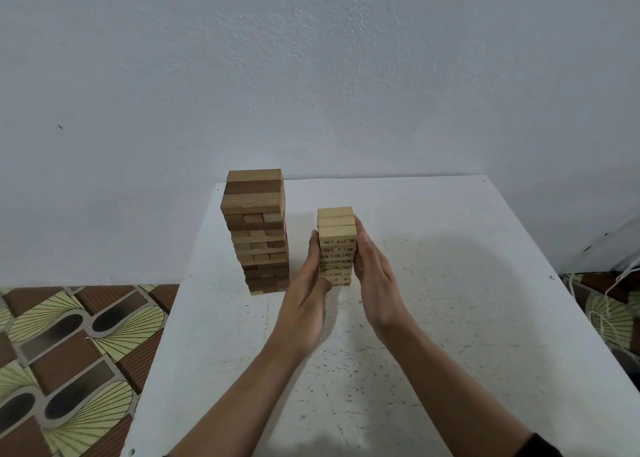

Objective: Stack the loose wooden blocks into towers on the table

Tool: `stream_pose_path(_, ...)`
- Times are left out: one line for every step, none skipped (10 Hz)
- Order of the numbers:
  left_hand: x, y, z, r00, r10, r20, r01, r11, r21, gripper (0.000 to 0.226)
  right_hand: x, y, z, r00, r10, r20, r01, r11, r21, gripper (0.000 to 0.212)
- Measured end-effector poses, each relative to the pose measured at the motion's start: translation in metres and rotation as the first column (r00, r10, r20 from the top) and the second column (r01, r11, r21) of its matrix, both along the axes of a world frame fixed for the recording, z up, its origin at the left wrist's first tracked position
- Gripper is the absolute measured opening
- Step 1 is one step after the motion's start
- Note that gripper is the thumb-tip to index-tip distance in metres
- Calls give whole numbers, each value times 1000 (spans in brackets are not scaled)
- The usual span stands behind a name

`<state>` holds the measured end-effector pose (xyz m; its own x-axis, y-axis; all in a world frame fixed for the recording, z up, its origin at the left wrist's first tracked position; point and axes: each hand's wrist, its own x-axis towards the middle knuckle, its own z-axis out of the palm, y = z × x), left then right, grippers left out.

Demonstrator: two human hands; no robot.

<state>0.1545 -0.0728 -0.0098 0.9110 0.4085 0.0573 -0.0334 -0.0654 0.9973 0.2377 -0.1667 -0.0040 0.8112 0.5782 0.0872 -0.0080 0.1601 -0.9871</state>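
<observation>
Two block towers stand on the white table (450, 283). The taller one (256, 231), of darker brown blocks, stands near the table's far left edge. To its right is a shorter, narrower tower of pale blocks (336, 245) with printed numbers on their ends. My left hand (308, 290) presses flat against the pale tower's left side with straight fingers. My right hand (372, 276) presses flat against its right side. No loose blocks show on the table.
A grey-white wall rises right behind the table. Patterned brown and green floor shows to the left, and white cords (609, 304) lie on the floor to the right. The table's left edge is close to the dark tower.
</observation>
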Motion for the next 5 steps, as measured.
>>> stream_pose_path(-1,1,0,1000,2,-22,-2,1000,-5,58,-1,1,1,1000,-2,-16,2,1000,-2,60)
stream_pose_path(0,1,0,1000,-3,-29,3,1000,9,58,-1,1,1,1000,-7,-23,7,1000,4,61)
stream_pose_path(-1,1,2,1000,-10,-28,10,1000,14,57,-2,1,-1,1000,-5,-27,5,1000,1,60)
stream_pose_path(-1,3,0,1000,-16,-24,17,999,28,57,-2,1,-1,999,-9,-45,9,1000,3,62)
stream_pose_path(-1,4,3,1000,-20,-6,20,1000,15,58,-2,-2,0,998,-55,-36,55,998,-14,62)
